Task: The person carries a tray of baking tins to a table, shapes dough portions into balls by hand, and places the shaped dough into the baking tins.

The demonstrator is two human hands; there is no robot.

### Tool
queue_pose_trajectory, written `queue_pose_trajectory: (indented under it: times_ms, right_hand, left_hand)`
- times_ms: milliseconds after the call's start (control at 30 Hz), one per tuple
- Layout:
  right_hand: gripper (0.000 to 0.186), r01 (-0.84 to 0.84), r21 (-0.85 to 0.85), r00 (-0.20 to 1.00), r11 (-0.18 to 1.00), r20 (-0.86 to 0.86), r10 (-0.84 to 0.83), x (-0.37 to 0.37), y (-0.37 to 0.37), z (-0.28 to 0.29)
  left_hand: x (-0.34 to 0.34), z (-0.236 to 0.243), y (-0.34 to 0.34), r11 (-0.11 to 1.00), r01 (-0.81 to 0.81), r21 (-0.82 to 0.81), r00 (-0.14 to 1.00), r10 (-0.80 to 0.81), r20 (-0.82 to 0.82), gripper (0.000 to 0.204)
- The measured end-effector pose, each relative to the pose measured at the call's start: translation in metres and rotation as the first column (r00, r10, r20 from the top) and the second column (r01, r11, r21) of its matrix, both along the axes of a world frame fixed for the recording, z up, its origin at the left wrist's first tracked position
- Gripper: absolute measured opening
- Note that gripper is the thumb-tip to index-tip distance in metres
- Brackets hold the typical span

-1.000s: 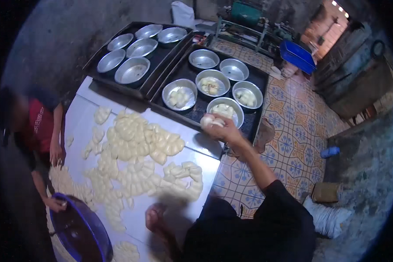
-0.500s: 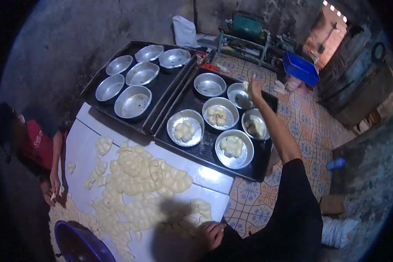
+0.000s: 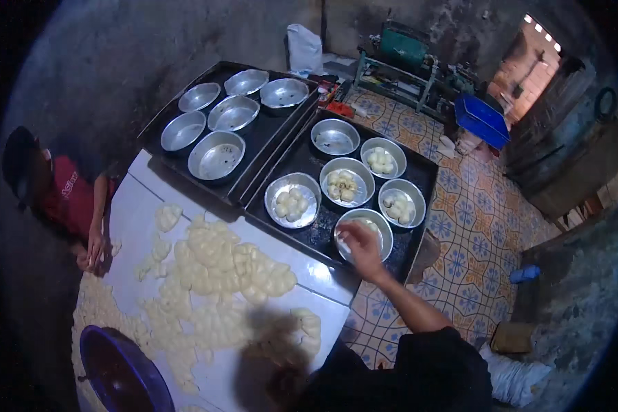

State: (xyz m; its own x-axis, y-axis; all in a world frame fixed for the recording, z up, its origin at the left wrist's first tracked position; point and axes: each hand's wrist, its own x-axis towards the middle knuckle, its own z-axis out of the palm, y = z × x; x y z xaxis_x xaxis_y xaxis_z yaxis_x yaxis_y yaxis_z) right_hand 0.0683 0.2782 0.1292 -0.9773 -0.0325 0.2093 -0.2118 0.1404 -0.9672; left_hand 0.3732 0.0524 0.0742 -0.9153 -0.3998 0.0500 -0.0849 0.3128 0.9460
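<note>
My right hand (image 3: 361, 246) is over the nearest round metal pan (image 3: 386, 257) on the black tray, fingers loosely apart, with nothing visible in them. It hides the dough in that pan. Small balls of pale dough sit clustered in the neighbouring pans: the left pan (image 3: 277, 218), the middle pan (image 3: 357, 165), the far right pan (image 3: 399, 152) and the right pan (image 3: 419, 206). My left hand (image 3: 288, 386) is low over the table edge, in deep shadow, beside a spread of dough pieces (image 3: 220, 261); its fingers cannot be made out.
A second black tray (image 3: 159, 134) with several pans stands at the back left. At left, a person in a red shirt (image 3: 72, 199) handles something small by the white tiled table (image 3: 141, 182). A purple basin (image 3: 93, 343) sits near. Blue crate (image 3: 481, 120) and green machine (image 3: 404, 48) stand farther off.
My right hand has moved from the far right pan back to the nearest pan. The dough piece it held is no longer in its fingers. My left hand has shifted left and down into shadow.
</note>
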Motion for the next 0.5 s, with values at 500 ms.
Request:
queue_pose_trajectory:
  times_ms: [500]
  right_hand:
    - [0.02,-0.984,0.18,0.018,-0.01,0.156,0.988,0.277,-0.19,-0.038]
  left_hand:
    - [0.197,0.043,-0.042,0.166,-0.97,-0.179,0.198,0.963,-0.182,0.025]
